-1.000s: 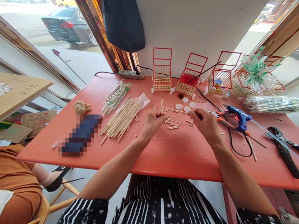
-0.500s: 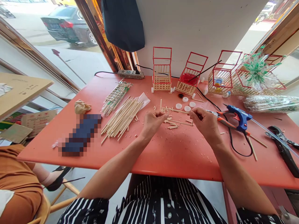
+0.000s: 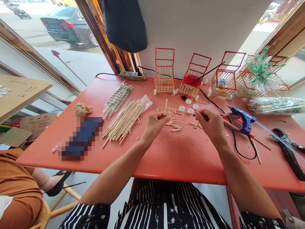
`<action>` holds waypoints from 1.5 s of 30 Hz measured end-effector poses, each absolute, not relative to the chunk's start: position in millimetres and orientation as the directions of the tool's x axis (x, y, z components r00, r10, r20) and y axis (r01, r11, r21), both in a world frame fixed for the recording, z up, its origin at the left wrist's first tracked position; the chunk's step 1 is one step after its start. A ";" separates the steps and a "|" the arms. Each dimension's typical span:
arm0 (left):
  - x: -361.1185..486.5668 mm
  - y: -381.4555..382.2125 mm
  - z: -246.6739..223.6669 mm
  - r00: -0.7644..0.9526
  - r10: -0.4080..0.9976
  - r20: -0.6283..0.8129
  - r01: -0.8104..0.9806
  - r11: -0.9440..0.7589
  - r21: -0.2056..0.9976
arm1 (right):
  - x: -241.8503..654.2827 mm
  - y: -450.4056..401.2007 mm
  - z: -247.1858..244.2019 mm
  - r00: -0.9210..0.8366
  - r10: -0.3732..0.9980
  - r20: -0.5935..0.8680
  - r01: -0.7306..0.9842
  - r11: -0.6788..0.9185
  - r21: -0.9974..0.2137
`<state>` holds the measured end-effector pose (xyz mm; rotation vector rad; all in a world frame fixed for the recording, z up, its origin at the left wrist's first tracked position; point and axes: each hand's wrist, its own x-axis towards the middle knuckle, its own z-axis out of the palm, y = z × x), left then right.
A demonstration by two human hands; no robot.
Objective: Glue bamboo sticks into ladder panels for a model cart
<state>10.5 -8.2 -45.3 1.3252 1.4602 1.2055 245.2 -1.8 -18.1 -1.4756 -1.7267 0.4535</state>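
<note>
My left hand [image 3: 156, 123] is closed in a pinch at the left corner of a thin wooden stick frame [image 3: 175, 109], where a short piece points up beside the fingers. My right hand [image 3: 211, 123] pinches the frame's other end, thumb against fingertips. A long stick joins the two hands just above the table. Below it runs another thin stick [image 3: 183, 122]; I cannot tell whether it is joined to the frame. Cut stick pieces [image 3: 176, 129] lie beneath and between the hands. White round caps [image 3: 190, 110] sit just beyond the frame.
Left of my hands lies a pile of wooden sticks [image 3: 125, 122]. A blue glue gun [image 3: 245, 120] and pliers [image 3: 232, 124] lie to the right. Small stick carts [image 3: 165, 79] with red frames line the back. A power strip [image 3: 132, 75] stands behind. Another person's leg [image 3: 19, 181] is at left.
The frame has shifted slightly and tilted between my fingers, its short upright piece moving a little right and up. My right hand has moved slightly right. Both hands keep their pinch.
</note>
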 end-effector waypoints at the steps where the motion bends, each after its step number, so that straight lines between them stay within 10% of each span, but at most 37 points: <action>1: 9.3 -7.4 -46.0 -0.112 0.993 0.039 0.227 -0.012 0.974 | 248.3 -0.5 -17.4 0.021 0.937 0.348 0.657 0.250 -0.712; 12: 4.9 -7.4 -52.0 0.258 0.966 -0.031 0.469 -0.097 0.878 | 265.5 6.2 -12.7 0.101 0.917 0.385 0.671 0.223 -0.707; 45: 2.0 -4.3 -59.3 0.256 0.954 0.158 0.738 -0.298 0.606 | 261.3 3.3 -10.1 0.087 0.918 0.386 0.679 0.229 -0.697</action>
